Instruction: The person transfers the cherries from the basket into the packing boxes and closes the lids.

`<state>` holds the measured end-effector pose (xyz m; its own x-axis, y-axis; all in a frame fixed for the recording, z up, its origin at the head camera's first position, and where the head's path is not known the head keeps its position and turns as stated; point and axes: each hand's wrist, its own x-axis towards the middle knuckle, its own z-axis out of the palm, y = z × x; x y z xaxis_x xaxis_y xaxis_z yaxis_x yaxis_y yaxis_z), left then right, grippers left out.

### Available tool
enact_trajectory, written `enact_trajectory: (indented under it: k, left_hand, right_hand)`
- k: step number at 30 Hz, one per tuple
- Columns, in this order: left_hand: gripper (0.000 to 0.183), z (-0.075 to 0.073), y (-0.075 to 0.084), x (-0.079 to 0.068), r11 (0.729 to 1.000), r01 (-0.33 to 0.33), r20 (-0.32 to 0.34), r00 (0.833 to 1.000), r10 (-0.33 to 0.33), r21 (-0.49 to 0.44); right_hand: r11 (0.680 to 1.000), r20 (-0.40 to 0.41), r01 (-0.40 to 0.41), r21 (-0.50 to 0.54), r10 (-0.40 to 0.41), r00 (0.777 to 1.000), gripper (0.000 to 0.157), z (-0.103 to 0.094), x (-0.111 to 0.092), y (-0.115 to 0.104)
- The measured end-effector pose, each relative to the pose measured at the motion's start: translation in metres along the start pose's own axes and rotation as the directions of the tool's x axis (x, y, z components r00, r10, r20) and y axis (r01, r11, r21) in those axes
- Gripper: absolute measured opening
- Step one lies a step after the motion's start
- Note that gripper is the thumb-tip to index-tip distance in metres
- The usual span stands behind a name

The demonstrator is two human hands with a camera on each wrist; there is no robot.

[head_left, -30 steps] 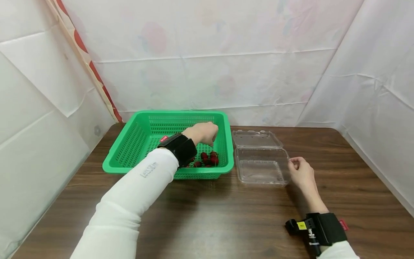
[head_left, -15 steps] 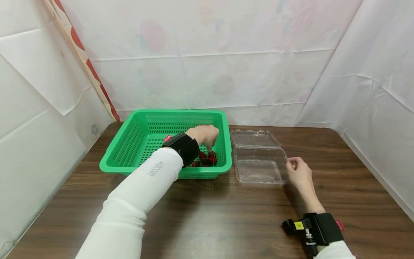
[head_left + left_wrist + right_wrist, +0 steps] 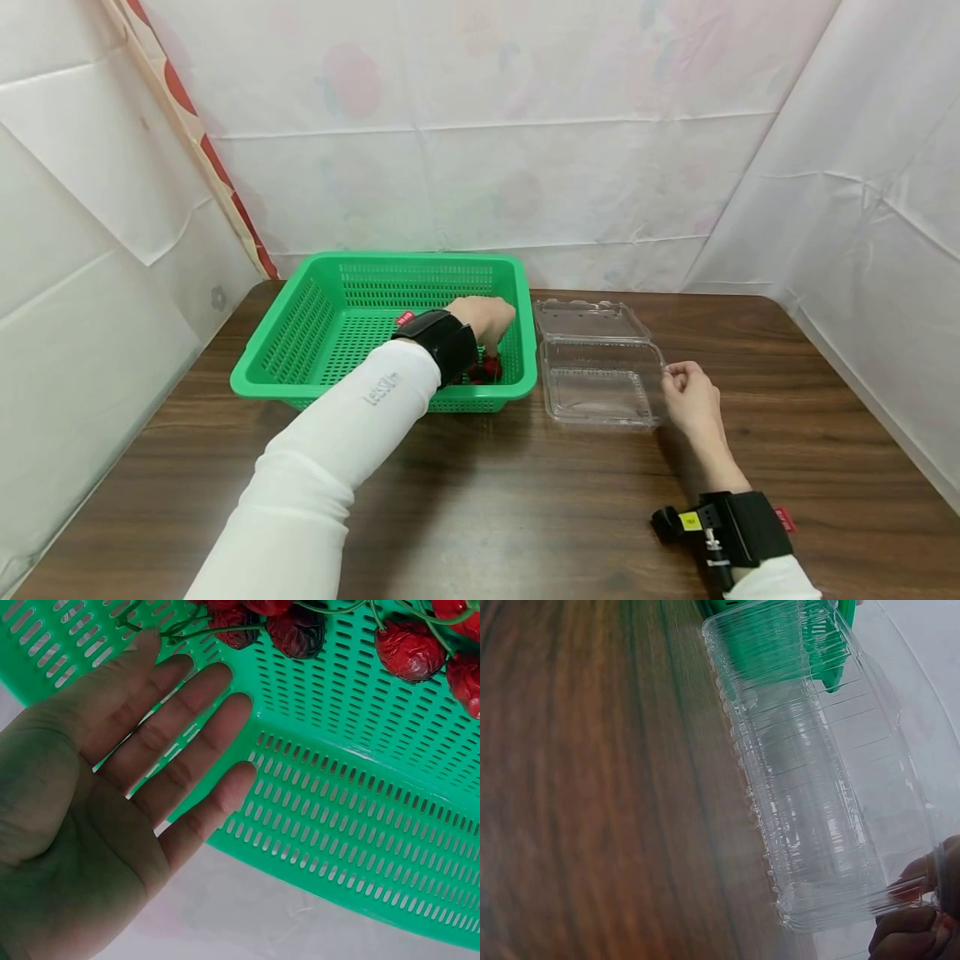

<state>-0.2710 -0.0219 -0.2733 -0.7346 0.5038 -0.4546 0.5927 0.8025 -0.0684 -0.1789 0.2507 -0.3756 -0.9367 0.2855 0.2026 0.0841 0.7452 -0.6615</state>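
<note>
My left hand reaches down into the green basket at its right end. In the left wrist view its fingers extend, slightly bent, with nothing held between them. The thumb tip lies close to the green stems of several wrinkled red cherries, which overlap the basket's slotted floor. From the head view these cherries are partly hidden by the hand and wrist strap. My right hand pinches the right edge of a clear plastic clamshell box, its thumb and fingers at the rim in the right wrist view.
The clamshell's lid lies folded back behind its base, close to the basket's right side. Both stand on a dark wooden table. White sheeting rises behind the table and along both sides.
My left hand has moved slightly right and down towards the cherries, covering more of them. The right hand keeps its pinch on the clamshell box, which stays in place.
</note>
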Motion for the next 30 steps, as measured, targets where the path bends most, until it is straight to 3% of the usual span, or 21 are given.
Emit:
enact_trajectory:
  k: [7, 21, 30]
  left_hand:
    - [0.019, -0.0013, 0.0044, 0.0022, 0.999, -0.002, 0.015, 1.000, 0.001, 0.054]
    - [0.009, 0.0025, 0.0076, 0.0058, 0.990, -0.020, 0.004, 1.000, 0.020, 0.141]
    - [0.012, 0.0053, 0.0059, 0.0051, 0.991, -0.001, 0.003, 1.000, 0.000, 0.133]
  right_hand:
    - [1.000, -0.019, 0.001, -0.007, -0.002, 1.000, 0.020, 0.0008, -0.0001, 0.0005]
    - [1.000, -0.049, 0.012, -0.005, -0.012, 0.999, 0.019, 0.0068, 0.0002, -0.0007]
    - [1.000, -0.027, 0.015, 0.003, -0.015, 1.000, 0.020, 0.0079, -0.0002, -0.0027]
